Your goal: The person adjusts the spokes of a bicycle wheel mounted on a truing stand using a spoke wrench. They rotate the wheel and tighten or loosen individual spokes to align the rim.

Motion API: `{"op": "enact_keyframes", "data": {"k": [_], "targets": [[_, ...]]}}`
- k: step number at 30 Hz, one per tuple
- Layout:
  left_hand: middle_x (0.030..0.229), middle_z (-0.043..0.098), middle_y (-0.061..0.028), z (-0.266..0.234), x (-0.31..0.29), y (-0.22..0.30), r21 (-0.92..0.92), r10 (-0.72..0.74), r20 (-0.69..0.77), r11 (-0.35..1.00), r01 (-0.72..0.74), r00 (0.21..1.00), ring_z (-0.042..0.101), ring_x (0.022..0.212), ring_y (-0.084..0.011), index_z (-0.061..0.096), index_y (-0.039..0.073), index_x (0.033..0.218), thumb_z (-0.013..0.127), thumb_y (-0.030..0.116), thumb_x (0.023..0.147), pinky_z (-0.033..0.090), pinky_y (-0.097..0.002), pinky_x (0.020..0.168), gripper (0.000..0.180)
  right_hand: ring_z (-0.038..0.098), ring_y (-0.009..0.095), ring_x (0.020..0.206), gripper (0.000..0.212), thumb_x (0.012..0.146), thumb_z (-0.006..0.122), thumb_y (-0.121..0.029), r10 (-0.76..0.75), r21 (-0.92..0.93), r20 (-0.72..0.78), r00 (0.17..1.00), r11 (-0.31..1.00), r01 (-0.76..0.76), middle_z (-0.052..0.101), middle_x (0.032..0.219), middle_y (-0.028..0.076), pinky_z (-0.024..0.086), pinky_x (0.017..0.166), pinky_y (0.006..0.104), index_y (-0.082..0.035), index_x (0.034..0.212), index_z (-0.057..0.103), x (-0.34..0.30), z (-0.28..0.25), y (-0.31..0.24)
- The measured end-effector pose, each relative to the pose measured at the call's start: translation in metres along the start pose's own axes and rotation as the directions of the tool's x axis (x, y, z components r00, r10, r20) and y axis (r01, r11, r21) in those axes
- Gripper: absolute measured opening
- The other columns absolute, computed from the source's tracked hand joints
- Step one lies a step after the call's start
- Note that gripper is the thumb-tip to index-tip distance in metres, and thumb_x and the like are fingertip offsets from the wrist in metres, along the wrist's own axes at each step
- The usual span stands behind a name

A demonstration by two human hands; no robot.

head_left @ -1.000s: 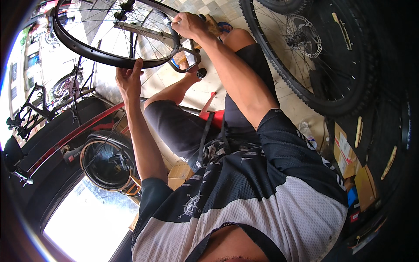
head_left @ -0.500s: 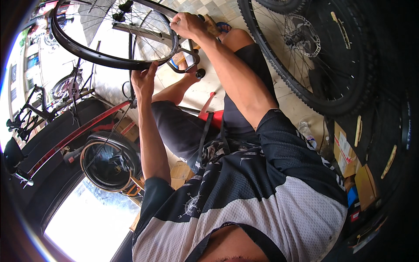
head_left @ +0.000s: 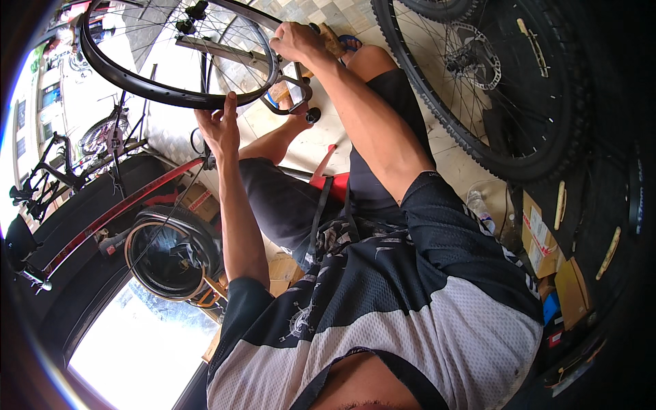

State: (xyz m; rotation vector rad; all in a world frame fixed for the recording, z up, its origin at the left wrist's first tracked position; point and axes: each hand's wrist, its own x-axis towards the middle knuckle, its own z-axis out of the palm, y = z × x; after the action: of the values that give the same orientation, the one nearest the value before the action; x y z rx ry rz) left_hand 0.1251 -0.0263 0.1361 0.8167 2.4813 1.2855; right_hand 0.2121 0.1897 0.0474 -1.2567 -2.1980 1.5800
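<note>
A bare black bicycle wheel rim (head_left: 147, 91) with thin spokes and a dark hub (head_left: 197, 9) is at the upper left, in a metal truing stand (head_left: 225, 52). At the rim's near edge, my left hand (head_left: 220, 130) has its thumb up against the outer face and its fingers partly hidden behind the rim. My right hand (head_left: 298, 42) is at the rim's right side, with fingers curled and pinched together by the spokes. What sits between those fingertips is too small to make out.
At the right stands a knobby-tyred wheel (head_left: 427, 102) with a disc rotor (head_left: 475, 56). Tyres and rims (head_left: 167, 253) are stacked at the left, below a red bar (head_left: 123, 208). Cardboard boxes (head_left: 540, 232) lie at the lower right, near a plastic bottle (head_left: 480, 208).
My left hand has slid slightly left along the rim, its fingers spreading a little. My right hand has shifted slightly right and stays curled.
</note>
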Motion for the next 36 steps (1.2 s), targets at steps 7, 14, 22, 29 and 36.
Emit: {"op": "enact_keyframes", "data": {"k": [7,14,22,29,36], "targets": [[0.098,0.065,-0.0102,-0.002,-0.001,-0.002,-0.004,-0.018,0.015,1.0,0.019,1.0,0.066,0.087,-0.0176,0.051,0.002,0.115,0.079,0.029,0.086,0.058,-0.0277,0.062,0.049,0.068,0.033,0.104,0.044,0.083,0.063,-0.04,-0.011,0.041,-0.007,1.0,0.999,0.012,0.071,0.112,0.015,0.053,0.09,0.044,-0.01,0.115,0.068,-0.003,-0.001,-0.001],[0.095,0.064,-0.0084,0.005,-0.003,-0.001,0.042,0.09,-0.045,0.995,-0.088,0.995,0.065,0.082,-0.0151,0.052,0.001,0.112,0.078,0.027,0.087,0.059,-0.0264,0.061,0.044,0.068,0.033,0.104,0.046,0.083,0.063,-0.041,0.007,0.031,0.03,1.0,0.999,-0.008,0.071,0.112,0.015,0.052,0.091,0.0431,-0.011,0.117,0.067,-0.003,-0.005,-0.001],[0.09,0.066,-0.0112,0.017,-0.005,-0.014,0.056,-0.023,-0.026,0.998,0.025,0.999,0.066,0.078,-0.0173,0.056,-0.002,0.106,0.081,0.028,0.084,0.053,-0.0291,0.071,0.044,0.068,0.033,0.104,0.045,0.084,0.063,-0.041,-0.017,0.047,0.002,1.0,0.999,0.017,0.071,0.111,0.015,0.052,0.091,0.0432,-0.011,0.117,0.067,-0.005,-0.004,-0.003],[0.089,0.071,-0.0119,0.014,-0.01,-0.019,0.193,-0.121,0.065,0.975,0.107,0.99,0.07,0.086,-0.0201,0.062,-0.001,0.099,0.082,0.031,0.083,0.054,-0.0314,0.077,0.041,0.068,0.033,0.103,0.046,0.085,0.064,-0.043,-0.019,0.052,0.015,1.0,0.999,0.018,0.072,0.109,0.015,0.052,0.091,0.0427,-0.012,0.118,0.066,-0.004,-0.003,0.0],[0.09,0.066,-0.0087,0.012,-0.005,-0.013,0.068,0.044,-0.043,0.997,-0.041,0.998,0.066,0.079,-0.0168,0.058,0.0,0.103,0.081,0.032,0.084,0.054,-0.029,0.07,0.043,0.068,0.032,0.103,0.045,0.085,0.065,-0.044,-0.036,0.058,0.0,0.999,0.998,0.035,0.072,0.108,0.015,0.052,0.091,0.0426,-0.013,0.118,0.066,-0.003,0.001,0.002]]}}
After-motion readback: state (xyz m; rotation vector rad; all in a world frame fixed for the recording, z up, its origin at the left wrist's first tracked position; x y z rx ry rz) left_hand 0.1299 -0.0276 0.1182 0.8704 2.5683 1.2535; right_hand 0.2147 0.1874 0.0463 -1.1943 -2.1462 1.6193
